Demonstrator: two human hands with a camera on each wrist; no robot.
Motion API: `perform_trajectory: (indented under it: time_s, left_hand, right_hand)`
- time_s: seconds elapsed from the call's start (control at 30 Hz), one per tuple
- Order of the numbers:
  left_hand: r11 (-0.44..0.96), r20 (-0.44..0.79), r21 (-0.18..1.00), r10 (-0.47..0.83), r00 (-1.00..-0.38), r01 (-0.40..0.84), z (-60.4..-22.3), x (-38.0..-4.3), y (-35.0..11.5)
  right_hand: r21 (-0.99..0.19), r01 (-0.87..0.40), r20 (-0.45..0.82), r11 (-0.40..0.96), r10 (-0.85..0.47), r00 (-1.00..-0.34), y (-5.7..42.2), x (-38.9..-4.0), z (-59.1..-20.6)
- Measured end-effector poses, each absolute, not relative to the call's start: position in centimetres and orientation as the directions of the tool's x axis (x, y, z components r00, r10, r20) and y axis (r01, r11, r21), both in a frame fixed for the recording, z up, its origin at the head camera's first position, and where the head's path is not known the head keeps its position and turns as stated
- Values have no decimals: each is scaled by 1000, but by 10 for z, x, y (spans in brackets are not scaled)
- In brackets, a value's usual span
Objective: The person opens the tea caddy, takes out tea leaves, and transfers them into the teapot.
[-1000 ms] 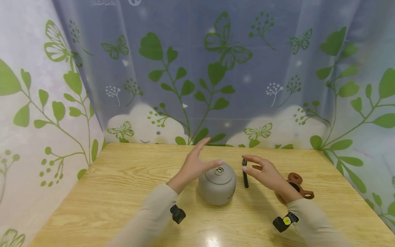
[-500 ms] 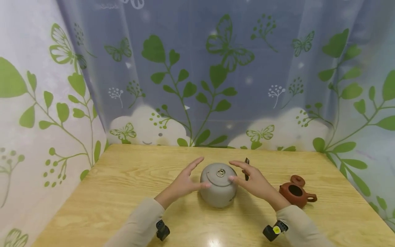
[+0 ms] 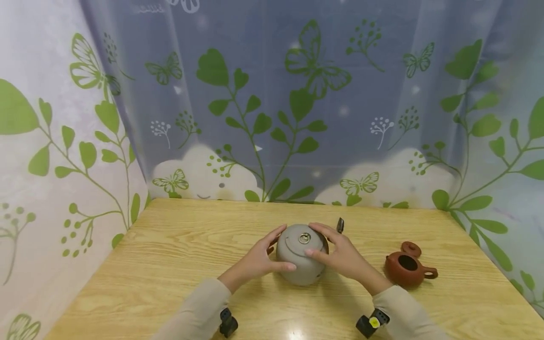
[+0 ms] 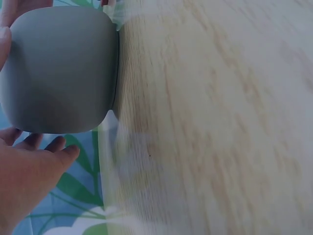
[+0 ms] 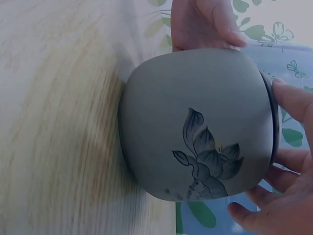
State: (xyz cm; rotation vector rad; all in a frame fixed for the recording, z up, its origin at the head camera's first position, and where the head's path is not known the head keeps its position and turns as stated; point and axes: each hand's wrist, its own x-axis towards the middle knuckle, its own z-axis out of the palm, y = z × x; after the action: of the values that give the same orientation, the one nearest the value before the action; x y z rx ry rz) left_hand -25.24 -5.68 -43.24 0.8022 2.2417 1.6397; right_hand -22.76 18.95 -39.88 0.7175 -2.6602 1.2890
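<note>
A grey lidded jar [image 3: 297, 269] with a small metal ring on its lid stands upright on the table; in the right wrist view a dark flower is painted on its side [image 5: 210, 156]. My left hand [image 3: 255, 259] cups the jar's left side, thumb across its front. On the other side my right hand [image 3: 344, 255] curves round the jar, with the thumb by the lid's front edge. The fingers [image 4: 54, 147] of the left hand show below the jar in the left wrist view. Parts of both hands are hidden behind the jar.
To the right sits a reddish-brown clay teapot [image 3: 407, 271] with an open top, a coiled brown piece [image 3: 411, 249] right behind it. A slim dark object [image 3: 340, 225] lies behind my right hand, partly hidden. A patterned curtain [image 3: 272, 118] stands at the wooden table's [image 3: 191, 226] back edge.
My left hand has come down to the jar's left side. The right hand has moved left from beside the slim dark object onto the jar. The jar has not visibly moved on the table.
</note>
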Motion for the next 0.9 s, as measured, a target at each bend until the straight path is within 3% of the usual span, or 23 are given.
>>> perform_trajectory:
  time_s: [0.37, 0.9]
  left_hand:
    - [187, 103, 950, 568, -816, 250, -430, -250, -54]
    - [184, 113, 948, 569, -814, 260, -431, -251, -55]
  right_hand:
    - [-710, -475, 292, 521, -395, -871, 183, -227, -402]
    - [-745, -429, 295, 511, -324, -899, 178, -226, -399]
